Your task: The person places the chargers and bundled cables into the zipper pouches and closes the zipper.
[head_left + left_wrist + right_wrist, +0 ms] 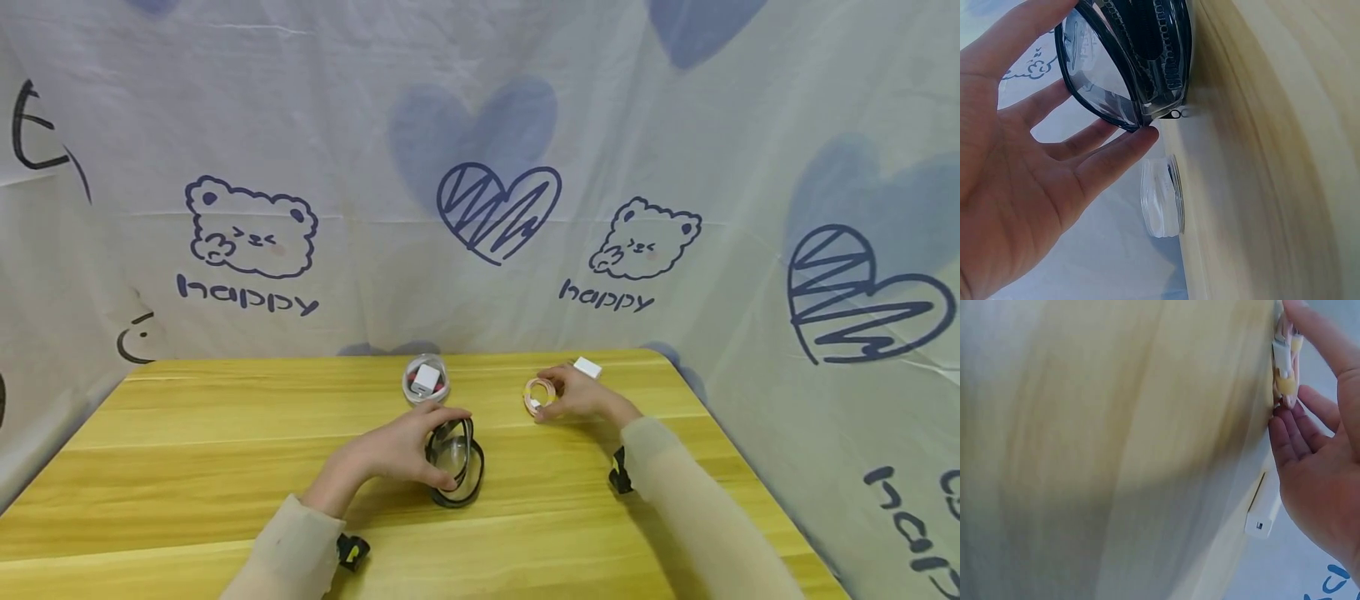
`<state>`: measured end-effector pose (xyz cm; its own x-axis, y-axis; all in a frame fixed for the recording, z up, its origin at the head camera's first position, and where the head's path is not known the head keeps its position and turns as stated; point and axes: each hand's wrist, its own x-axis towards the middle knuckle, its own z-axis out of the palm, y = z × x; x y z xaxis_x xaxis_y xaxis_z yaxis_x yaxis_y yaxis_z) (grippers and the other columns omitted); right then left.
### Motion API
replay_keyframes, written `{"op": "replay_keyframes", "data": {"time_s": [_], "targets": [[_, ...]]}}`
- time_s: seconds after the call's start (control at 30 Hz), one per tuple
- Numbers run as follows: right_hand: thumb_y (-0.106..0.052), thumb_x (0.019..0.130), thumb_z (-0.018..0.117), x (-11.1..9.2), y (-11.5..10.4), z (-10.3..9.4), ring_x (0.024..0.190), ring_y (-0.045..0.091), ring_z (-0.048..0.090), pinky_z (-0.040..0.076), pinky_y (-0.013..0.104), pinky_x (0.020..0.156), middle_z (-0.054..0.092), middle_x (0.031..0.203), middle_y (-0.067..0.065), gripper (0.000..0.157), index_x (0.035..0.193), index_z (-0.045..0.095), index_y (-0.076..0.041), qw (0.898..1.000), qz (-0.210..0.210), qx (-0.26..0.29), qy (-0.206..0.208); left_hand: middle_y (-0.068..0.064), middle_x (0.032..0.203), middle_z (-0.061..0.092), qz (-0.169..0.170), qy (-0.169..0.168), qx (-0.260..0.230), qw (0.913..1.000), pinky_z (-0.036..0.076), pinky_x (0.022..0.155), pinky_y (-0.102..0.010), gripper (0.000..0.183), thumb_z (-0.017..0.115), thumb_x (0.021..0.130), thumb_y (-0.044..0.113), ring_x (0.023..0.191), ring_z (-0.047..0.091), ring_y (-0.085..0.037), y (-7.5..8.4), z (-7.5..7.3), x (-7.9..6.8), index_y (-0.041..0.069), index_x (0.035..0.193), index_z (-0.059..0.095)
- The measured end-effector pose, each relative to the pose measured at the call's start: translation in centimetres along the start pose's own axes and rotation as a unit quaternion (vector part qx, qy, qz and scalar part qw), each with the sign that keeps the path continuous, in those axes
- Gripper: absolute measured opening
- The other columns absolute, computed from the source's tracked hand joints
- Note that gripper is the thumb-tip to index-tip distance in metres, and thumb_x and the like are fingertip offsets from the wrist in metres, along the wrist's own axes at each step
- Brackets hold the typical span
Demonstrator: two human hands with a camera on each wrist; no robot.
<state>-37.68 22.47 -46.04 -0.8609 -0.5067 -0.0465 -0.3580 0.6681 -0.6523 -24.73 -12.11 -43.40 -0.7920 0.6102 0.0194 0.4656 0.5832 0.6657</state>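
Note:
My left hand (pixel 401 446) grips a clear pouch with black trim (pixel 453 454) between thumb and fingers, near the middle of the table. In the left wrist view the pouch (pixel 1141 50) shows a black zipper and stands on its side, its rim against my fingers. Farther right, my right hand (pixel 581 396) pinches a small coiled charging cable (pixel 535 405), pink and yellow with a white plug. Thumb and fingertips sit at opposite edges of that coil (pixel 1284 362) in the right wrist view. Just behind this hand lies a white power adapter (pixel 588 367).
At the back middle of the wooden table (pixel 225 467) lies a coiled white cable (pixel 409 392) with a white charger block (pixel 426 380) on it. A printed cloth (pixel 360 150) hangs directly behind the table and along its right side.

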Motion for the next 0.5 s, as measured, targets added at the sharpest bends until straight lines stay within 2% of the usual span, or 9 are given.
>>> {"op": "replay_keyframes", "data": {"time_s": [0.23,0.5], "targets": [[-0.018,0.077,0.093,-0.3,-0.2,0.5,0.109,0.029,0.058,0.051,0.041,0.097,0.061,0.127,0.020,0.084,0.144,0.052,0.012,0.999,-0.007,-0.007,0.031,-0.020,0.157,0.035,0.004,0.000,0.005,1.0000,0.043,0.110,-0.060,0.094,0.093,0.076,0.030,0.140,0.043,-0.040,0.2,0.0,0.2,0.022,0.157,0.046],[-0.021,0.076,0.093,-1.2,-1.4,0.8,0.109,0.027,0.057,0.052,0.038,0.095,0.056,0.135,0.018,0.086,0.147,0.052,0.005,0.999,-0.003,0.000,0.044,-0.024,0.162,0.031,0.002,0.005,0.008,1.0000,0.040,0.113,-0.063,0.094,0.091,0.077,0.035,0.144,0.039,-0.043,0.1,-0.1,0.2,0.019,0.158,0.045]]}}
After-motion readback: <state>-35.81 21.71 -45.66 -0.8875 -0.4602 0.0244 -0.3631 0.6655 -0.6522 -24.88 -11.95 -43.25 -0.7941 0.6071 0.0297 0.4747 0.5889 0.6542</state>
